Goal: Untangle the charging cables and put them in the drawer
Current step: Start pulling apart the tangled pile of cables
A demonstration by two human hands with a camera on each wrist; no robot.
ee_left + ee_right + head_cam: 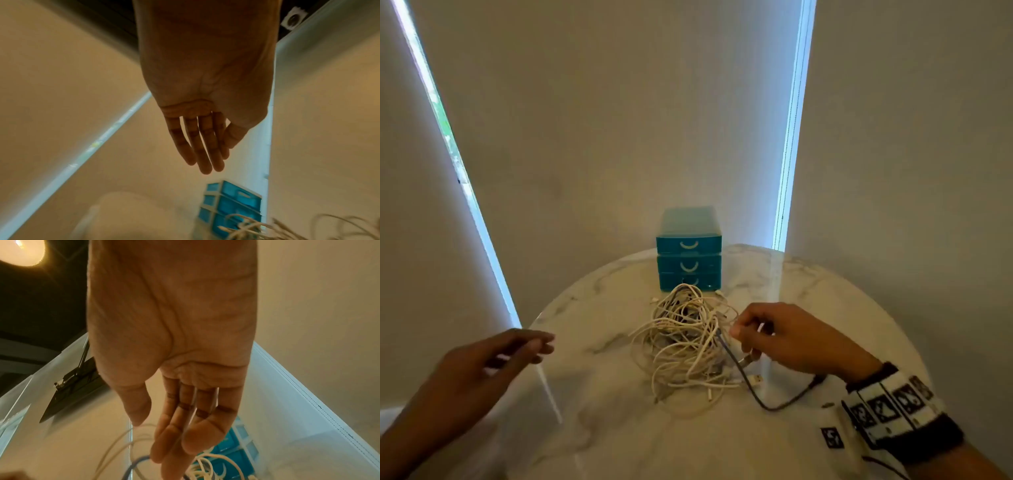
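A tangle of white charging cables (685, 342) lies in the middle of the round marble table (619, 428). A dark grey cable (767, 401) loops out of it toward the right. Behind the tangle stands a blue three-drawer unit (689, 253) with all its drawers closed. My right hand (743, 339) is at the right edge of the tangle, over the dark cable. In the right wrist view its fingers (174, 434) are nearly straight above the cables (205, 464), the thumb apart, gripping nothing. My left hand (530, 346) hovers open to the left of the tangle, empty, fingers (205, 154) straight.
The table's curved edge runs close behind and beside the drawer unit (232, 204). Pale window blinds (619, 120) hang behind it. A USB plug (756, 379) lies by the dark cable. A marker-patterned band (893, 407) is on my right wrist.
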